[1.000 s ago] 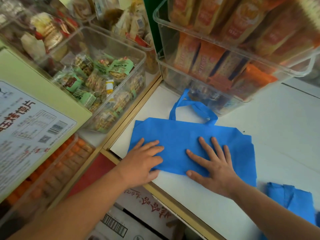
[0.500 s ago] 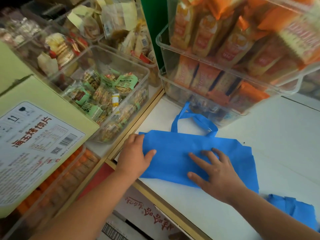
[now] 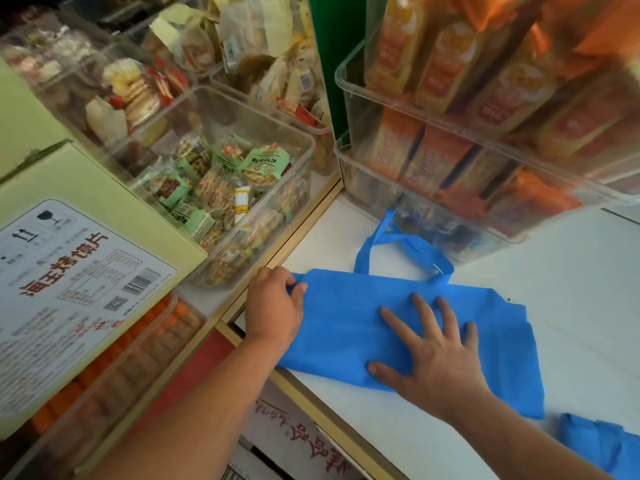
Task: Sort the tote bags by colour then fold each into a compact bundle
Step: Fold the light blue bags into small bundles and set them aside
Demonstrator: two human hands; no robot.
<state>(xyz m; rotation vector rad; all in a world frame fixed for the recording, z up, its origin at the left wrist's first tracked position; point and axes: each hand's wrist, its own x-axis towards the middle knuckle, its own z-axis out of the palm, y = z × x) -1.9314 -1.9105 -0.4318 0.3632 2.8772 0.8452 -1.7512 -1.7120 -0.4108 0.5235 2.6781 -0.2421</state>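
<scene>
- At the near right edge of the bench lies a second blue bag, crumpled and partly cut by the border of the view. It is apart from both hands.
- The right hand lies flat, palm down, on the blue tote bag. Its fingers are straight and spread wide, and they press the cloth onto the bench.
- The left hand is at the left upper corner of the same bag. Its fingers are curled and pinch the corner of the cloth, with the thumb on top.
- The blue tote bag lies flat on the white bench, near its front edge, under both hands.
- Its handles lie behind it and reach toward a clear bin of orange packets, which stands at the back of the bench.
- Farther left, beyond the wooden edge, stands a clear bin of green snack packets, and beside it a labelled carton.
</scene>
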